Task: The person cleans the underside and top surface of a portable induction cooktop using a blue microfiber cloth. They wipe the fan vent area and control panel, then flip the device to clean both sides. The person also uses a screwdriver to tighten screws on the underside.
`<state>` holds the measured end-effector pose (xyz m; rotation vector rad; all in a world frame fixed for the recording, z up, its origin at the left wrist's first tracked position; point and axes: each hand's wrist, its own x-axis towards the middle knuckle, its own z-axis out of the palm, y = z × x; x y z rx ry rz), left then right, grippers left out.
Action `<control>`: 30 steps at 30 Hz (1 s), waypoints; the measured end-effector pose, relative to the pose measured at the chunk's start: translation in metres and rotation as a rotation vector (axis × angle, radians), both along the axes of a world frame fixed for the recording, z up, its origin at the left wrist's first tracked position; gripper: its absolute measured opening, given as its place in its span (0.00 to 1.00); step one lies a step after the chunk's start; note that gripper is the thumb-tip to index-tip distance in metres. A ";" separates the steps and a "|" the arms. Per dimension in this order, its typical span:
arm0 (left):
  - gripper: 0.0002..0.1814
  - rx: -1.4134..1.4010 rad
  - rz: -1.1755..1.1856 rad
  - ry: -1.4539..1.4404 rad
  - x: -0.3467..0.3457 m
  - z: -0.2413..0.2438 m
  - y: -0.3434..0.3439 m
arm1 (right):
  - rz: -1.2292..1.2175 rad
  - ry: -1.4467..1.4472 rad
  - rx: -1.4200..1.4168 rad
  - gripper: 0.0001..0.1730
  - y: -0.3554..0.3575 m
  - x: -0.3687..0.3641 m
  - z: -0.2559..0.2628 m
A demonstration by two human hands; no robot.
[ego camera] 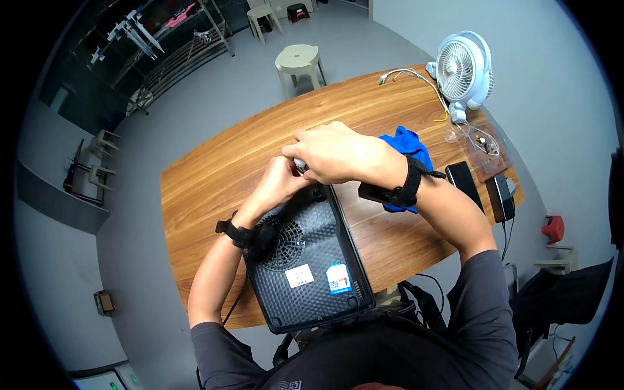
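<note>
My left hand [282, 184] and my right hand [336, 152] meet above the far end of a flat black appliance. Between their fingers is a small whitish object [300, 165] with dark marks; fingers cover most of it, so its kind cannot be told. The black appliance [319, 248] lies underside up, near end at the table's front edge. Its textured plastic base has a round fan grille [285, 246], rubber feet, a white label [299, 276] and an energy label [339, 279]. My left forearm partly covers the grille. A blue cloth [407, 144] lies crumpled beyond my right wrist.
On the wooden table's [219, 161] right side are a smartphone [464, 183], a black box-shaped device [499, 197] with cables, and a clear plastic bag [485, 146]. A white fan [460, 68] and its cord [414, 73] occupy the far right corner. A plastic stool [297, 58] stands beyond.
</note>
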<state>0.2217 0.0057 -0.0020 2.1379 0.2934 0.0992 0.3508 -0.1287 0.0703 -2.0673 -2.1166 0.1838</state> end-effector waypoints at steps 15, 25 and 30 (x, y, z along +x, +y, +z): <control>0.17 0.096 -0.001 -0.015 -0.004 -0.006 -0.007 | 0.068 0.090 0.055 0.18 -0.010 0.010 -0.002; 0.19 0.140 0.062 -0.054 0.004 -0.004 -0.010 | 0.026 -0.010 0.130 0.19 -0.003 0.008 -0.003; 0.18 0.056 0.025 -0.144 0.005 -0.017 -0.004 | 0.103 0.055 0.240 0.18 0.003 0.014 -0.018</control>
